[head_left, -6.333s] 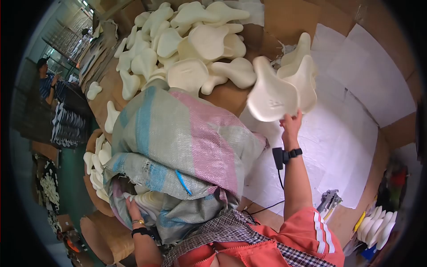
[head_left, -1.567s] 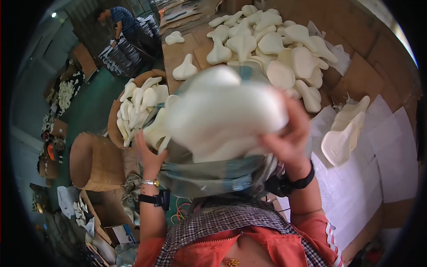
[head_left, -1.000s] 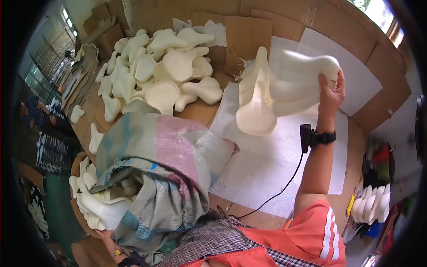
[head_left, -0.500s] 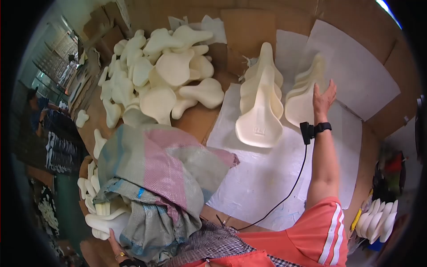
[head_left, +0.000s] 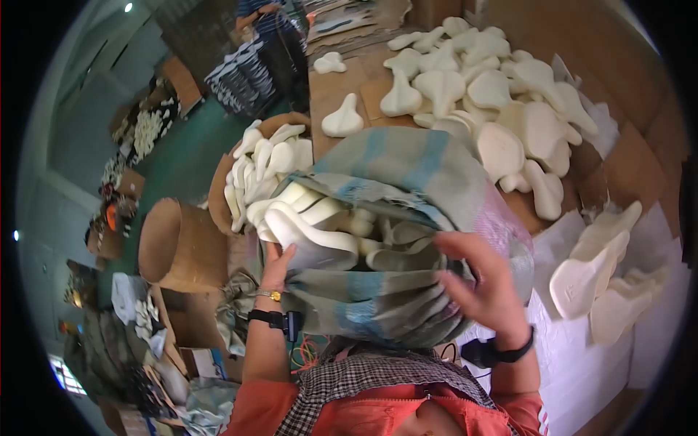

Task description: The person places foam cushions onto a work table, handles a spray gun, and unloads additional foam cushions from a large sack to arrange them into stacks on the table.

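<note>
Jutting from the left of the open mouth of a woven sack, nested saddle-shaped pads are looking light and slightly springy, like moulded foam; their smooth faces are probably offering little bite, their thin rims perhaps denting under a hard pinch. The broad ends are promising the surest hold, a palm supporting the whole nest. The left hand is gripping the outermost pad, thumb showing, other fingers mostly hiding. The right hand is hovering open by the mouth's right side. The sack is resting by the table's left edge; loose pads are heaping beyond it, and more are lying on paper towards the right edge.
</note>
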Tool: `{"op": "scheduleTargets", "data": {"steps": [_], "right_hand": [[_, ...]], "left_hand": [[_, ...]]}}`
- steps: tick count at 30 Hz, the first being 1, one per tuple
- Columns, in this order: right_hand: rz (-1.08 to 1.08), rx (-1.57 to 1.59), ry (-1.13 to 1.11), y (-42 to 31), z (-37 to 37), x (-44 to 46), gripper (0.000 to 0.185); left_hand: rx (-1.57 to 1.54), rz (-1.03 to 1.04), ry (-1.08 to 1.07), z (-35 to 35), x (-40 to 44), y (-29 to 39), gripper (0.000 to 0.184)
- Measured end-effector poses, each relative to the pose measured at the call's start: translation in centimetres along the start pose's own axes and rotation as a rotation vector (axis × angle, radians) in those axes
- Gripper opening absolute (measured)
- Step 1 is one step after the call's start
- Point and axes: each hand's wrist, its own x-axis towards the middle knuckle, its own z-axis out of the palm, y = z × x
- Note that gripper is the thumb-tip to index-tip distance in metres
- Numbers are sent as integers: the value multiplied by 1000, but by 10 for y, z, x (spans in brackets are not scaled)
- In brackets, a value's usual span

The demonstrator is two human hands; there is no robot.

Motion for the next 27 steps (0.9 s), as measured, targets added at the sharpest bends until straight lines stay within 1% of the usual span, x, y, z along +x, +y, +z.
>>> {"op": "scheduleTargets", "data": {"steps": [1,3,5,6,7,8,9,10,11,12,13,14,15,17,18,19,20,21,22,23,24,25,27], "right_hand": [[-86,31,-102,-3,31,20,54],[-126,14,-231,-4,90,57,65],[-137,-98,-313,22,147,85,70],[-136,-143,-347,39,176,99,72],[-117,-169,-371,59,204,111,68],[-97,-197,-392,74,227,119,64],[-93,-210,-398,83,244,126,64],[-24,-197,-517,88,257,133,57],[48,-183,-634,93,267,137,51],[25,-165,-581,94,272,133,40],[28,-179,-576,94,277,130,40],[-78,-221,-521,94,280,125,39],[-184,-263,-469,90,279,122,38],[-208,-237,-431,81,280,120,38],[-214,-249,-403,72,276,122,41],[-218,-260,-372,57,271,124,43],[-352,-196,-265,42,268,131,46],[-460,-158,-118,23,250,137,50],[-505,-108,-70,4,238,140,49],[-548,-77,-14,-14,223,144,48],[-617,-54,48,-30,209,145,43],[-685,-45,111,-44,192,145,38],[-805,-266,237,-74,149,130,29]], "left_hand": [[-15,16,-8,1,-4,4,78],[-99,-29,12,5,-12,11,80],[-198,16,-92,0,-20,19,81],[-311,-6,-154,-19,-13,-9,84],[-325,-7,-151,-27,-9,-11,84],[-406,-34,-100,-34,-5,-8,83],[-486,-62,-52,-39,1,-7,82],[-436,-120,49,-49,11,-9,79],[-451,-122,44,-62,25,-19,79],[-243,4,60,-73,42,-32,78],[-35,133,74,-71,56,-13,77],[60,56,80,-75,58,6,81],[43,61,73,-72,69,7,81],[-228,107,-121,-67,86,11,84],[-111,221,-117,-62,90,14,80],[-109,227,-140,-57,88,36,80],[-54,267,-26,-59,83,61,77],[2,310,36,-42,79,97,74],[-5,316,-24,-37,63,133,74],[-118,506,-48,-31,42,168,64],[-251,686,-82,-12,36,186,57],[-301,756,-154,0,27,208,56],[-345,825,-346,30,9,247,55]]}}
